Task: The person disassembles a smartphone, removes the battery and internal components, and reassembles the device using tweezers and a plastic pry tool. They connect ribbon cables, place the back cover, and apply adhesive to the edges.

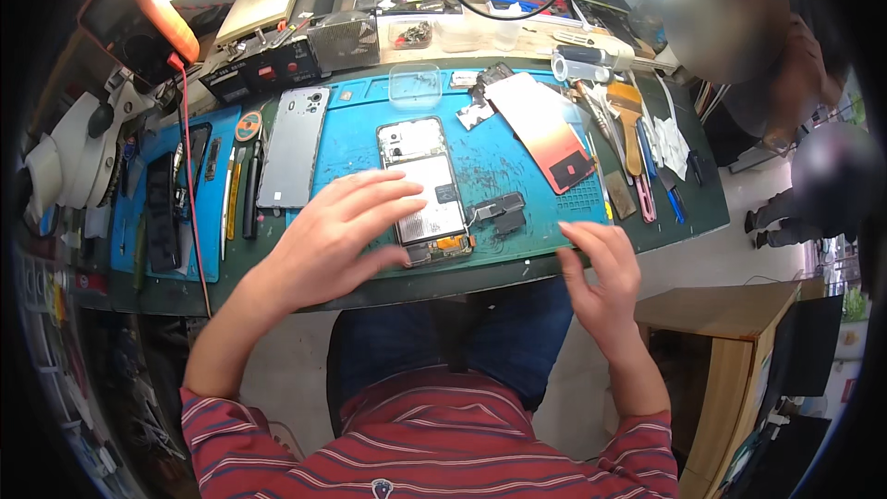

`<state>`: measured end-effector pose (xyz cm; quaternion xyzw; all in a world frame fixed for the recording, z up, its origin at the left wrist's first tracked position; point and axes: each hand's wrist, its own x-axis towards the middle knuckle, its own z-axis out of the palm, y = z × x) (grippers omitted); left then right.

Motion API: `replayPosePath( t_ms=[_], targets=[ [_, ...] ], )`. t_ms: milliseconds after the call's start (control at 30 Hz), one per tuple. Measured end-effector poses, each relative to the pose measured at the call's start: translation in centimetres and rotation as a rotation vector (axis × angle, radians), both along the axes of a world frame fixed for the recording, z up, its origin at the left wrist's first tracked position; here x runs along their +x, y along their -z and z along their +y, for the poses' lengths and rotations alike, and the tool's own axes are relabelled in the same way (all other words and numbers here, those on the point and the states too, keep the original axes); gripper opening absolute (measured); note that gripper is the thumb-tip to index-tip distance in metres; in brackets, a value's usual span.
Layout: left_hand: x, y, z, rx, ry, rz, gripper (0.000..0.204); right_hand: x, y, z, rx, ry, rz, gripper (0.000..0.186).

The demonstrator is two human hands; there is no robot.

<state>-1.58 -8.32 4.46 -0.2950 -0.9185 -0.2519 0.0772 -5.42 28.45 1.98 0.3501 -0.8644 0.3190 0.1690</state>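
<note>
An opened smartphone lies on the blue work mat, its battery and inner parts showing. Over its left side my left hand rests with fingers stretched and spread, the thumb by the phone's lower corner. That hand hides part of the phone's left edge. Right beside the phone is a loose black part, perhaps a speaker module. My right hand hovers at the mat's front edge, off to the right; its thumb and bent fingers are apart and nothing shows between them.
A grey phone back cover lies left of the phone; a red-and-white panel lies right. Brushes, tweezers and screwdrivers crowd the right side. A clear plastic box stands behind. An orange multimeter stands far left. Two people are at the right.
</note>
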Motion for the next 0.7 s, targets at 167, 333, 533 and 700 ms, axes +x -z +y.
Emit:
replayPosePath(
  t_ms=[167,333,533,700],
  targets=[
    [-3.5,-0.6,-0.9,-0.105,0.266,-0.217,0.099,-2.4,-1.5,-4.9,0.067,-0.147,-0.009,0.045],
    [-6.7,-0.6,-0.5,-0.165,0.420,-0.252,0.109,-3.7,-0.5,-5.5,0.220,-0.188,-0.013,0.043],
    [-9.1,0.3,0.3,-0.182,0.543,-0.045,0.115,-3.1,-0.5,-5.7,0.155,-0.067,0.027,0.041],
    [-7.5,1.2,1.4,-0.156,0.391,0.102,0.113,-3.5,-1.1,-2.2,0.079,0.158,0.059,0.032]
  ],
)
